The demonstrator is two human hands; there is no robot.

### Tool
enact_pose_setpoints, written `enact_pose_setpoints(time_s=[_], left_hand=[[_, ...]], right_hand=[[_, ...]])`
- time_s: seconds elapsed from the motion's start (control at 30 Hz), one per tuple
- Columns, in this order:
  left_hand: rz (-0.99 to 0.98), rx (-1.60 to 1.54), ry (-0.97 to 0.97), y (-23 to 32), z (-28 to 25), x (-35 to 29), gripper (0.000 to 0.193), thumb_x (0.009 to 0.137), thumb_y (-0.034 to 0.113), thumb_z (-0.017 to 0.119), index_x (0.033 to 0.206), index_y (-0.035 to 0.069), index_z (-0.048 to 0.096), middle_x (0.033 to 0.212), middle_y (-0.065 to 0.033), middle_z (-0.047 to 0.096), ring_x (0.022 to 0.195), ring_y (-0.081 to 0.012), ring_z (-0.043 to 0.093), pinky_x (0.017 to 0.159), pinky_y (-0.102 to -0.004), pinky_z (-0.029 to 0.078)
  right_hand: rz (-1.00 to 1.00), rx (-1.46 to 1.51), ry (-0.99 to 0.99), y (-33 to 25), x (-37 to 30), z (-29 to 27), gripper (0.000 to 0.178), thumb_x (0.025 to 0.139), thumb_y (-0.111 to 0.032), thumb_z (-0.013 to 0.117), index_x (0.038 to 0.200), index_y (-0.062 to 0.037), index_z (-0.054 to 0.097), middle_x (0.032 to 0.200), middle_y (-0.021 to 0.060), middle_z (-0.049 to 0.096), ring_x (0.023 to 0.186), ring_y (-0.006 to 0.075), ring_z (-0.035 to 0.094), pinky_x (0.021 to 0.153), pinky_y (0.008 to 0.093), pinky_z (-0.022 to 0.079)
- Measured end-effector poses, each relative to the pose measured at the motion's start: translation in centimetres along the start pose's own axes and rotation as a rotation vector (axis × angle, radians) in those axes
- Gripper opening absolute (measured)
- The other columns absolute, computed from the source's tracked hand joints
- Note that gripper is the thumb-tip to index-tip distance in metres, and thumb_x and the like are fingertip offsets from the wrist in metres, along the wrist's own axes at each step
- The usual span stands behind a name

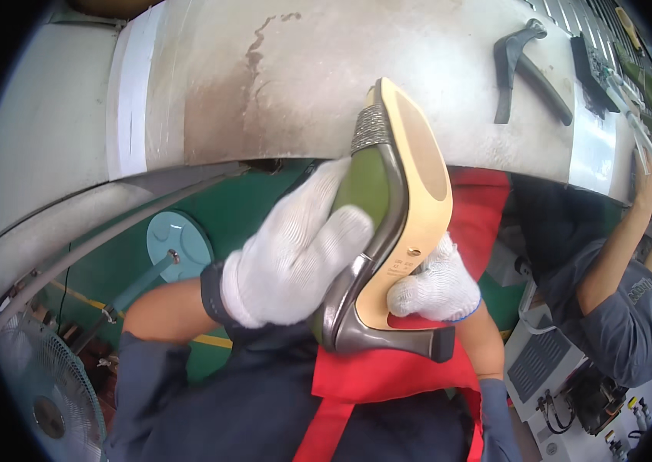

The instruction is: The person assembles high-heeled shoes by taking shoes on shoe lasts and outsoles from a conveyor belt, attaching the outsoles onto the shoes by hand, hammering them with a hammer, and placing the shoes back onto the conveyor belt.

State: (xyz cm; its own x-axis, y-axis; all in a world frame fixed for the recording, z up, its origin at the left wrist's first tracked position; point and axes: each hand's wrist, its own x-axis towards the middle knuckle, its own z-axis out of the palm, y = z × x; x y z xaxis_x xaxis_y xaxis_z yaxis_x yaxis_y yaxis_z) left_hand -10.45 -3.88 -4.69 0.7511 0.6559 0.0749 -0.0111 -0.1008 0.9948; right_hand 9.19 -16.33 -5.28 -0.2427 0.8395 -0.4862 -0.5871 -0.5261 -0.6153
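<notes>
A high-heeled shoe (424, 202) is held up in front of me, its tan sole turned to view and its toe pointing away. The dark metallic heel is at the near end, and a green last shows inside the shoe. My left hand (295, 242), in a white knit glove, is closed round the upper and the green last. My right hand (441, 285), gloved alike, grips the sole near the heel with its thumb on the sole. Its other fingers are mostly hidden behind the shoe.
On the pale worktable (303, 77) a hammer (522, 69) lies at the far right. A co-worker (611, 285) stands at the right, arms over a conveyor holding green lasts. A round blue stool (180, 245) and a fan (49, 393) are at the left.
</notes>
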Motion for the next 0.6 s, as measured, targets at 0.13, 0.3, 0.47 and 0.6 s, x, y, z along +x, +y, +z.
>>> enact_pose_setpoints(time_s=[0.13,0.3,0.47,0.6], left_hand=[[-0.142,-0.058,-0.061,0.0,0.1,0.6,0.044,0.114,0.025,0.056,0.144,-0.007,0.056,0.122,-0.0229,0.072,0.112,-0.0334,0.072,0.101,-0.041,0.055],[-0.162,-0.041,-0.046,-0.1,0.7,0.5,0.037,0.113,0.025,0.059,0.135,-0.005,0.061,0.11,-0.0221,0.074,0.1,-0.0358,0.075,0.091,-0.0425,0.058],[-0.183,0.108,-0.135,0.1,0.0,0.5,0.05,0.112,0.031,0.057,0.143,-0.008,0.055,0.122,-0.0254,0.071,0.108,-0.0402,0.073,0.097,-0.0429,0.056],[-0.146,0.221,-0.135,0.2,-0.1,0.5,0.051,0.111,0.032,0.061,0.142,-0.007,0.056,0.122,-0.0274,0.071,0.109,-0.0447,0.073,0.095,-0.0444,0.057]], right_hand=[[0.027,-0.139,0.029,-0.4,-0.5,0.2,0.075,0.082,-0.01,0.093,0.148,-0.0003,0.058,0.129,0.0115,0.076,0.117,0.0216,0.074,0.105,0.0401,0.059],[0.053,-0.179,0.065,0.1,-0.7,0.4,0.068,0.083,-0.005,0.09,0.144,0.0002,0.061,0.123,0.011,0.077,0.112,0.0208,0.075,0.1,0.0395,0.061],[0.037,-0.296,0.113,1.3,-0.5,0.3,0.064,0.08,-0.008,0.093,0.137,-0.0002,0.066,0.116,0.0097,0.079,0.106,0.0178,0.075,0.093,0.0374,0.062],[0.098,-0.335,0.126,1.8,-0.2,0.7,0.066,0.078,-0.01,0.095,0.136,-0.0005,0.066,0.114,0.0093,0.079,0.103,0.0159,0.075,0.089,0.0364,0.062]])
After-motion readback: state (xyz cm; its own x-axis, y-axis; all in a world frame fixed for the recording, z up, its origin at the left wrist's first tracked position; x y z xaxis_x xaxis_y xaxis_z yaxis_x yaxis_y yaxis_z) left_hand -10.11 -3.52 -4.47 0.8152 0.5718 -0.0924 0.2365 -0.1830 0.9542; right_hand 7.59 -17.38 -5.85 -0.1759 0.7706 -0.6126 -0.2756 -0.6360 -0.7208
